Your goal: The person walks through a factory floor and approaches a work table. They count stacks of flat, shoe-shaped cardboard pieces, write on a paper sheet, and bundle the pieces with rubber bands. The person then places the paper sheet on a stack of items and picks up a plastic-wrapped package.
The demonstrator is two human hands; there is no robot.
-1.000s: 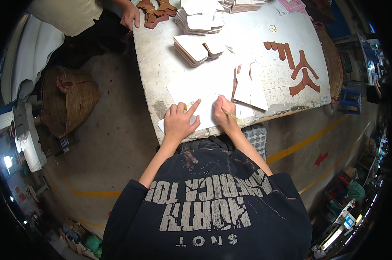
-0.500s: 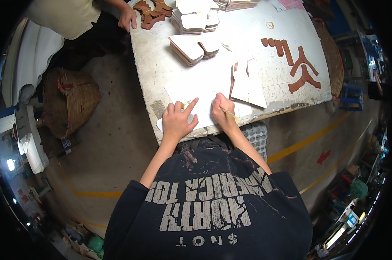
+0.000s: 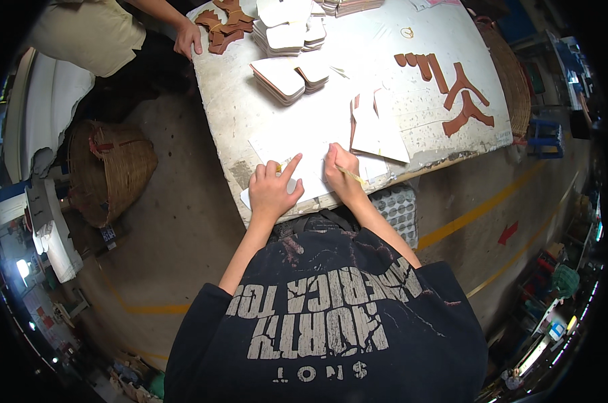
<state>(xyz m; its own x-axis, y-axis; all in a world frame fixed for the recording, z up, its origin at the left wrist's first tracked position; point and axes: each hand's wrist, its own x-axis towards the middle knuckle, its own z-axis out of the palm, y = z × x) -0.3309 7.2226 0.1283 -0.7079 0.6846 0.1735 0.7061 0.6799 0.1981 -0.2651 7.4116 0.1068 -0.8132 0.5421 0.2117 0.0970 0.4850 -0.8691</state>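
Observation:
My left hand [image 3: 270, 193] lies on white paper [image 3: 309, 180] at the table's near edge, its fingers spread. A small yellow thing [image 3: 279, 167] shows at its fingers; I cannot make out what it is. Close by on the right, my right hand [image 3: 341, 168] is closed round a thin yellowish pen [image 3: 353, 176], its upper end pointing back toward me. The pen's tip is hidden by the fingers. Just beyond that hand rests a stack of white cut pieces with brown edges [image 3: 378, 133].
Farther back are more stacks of white-topped pieces [image 3: 277, 77]. Brown Y-shaped pieces [image 3: 466, 119] and short brown strips [image 3: 438, 74] lie at the right. Another person's hand [image 3: 188, 39] touches the far left corner, near bundled brown pieces [image 3: 227, 27]. A wicker basket [image 3: 126, 171] stands left.
The whole view has shifted slightly, with the table's far part moving left. Both hands keep nearly the same places on the paper, and the pen stays in my right hand.

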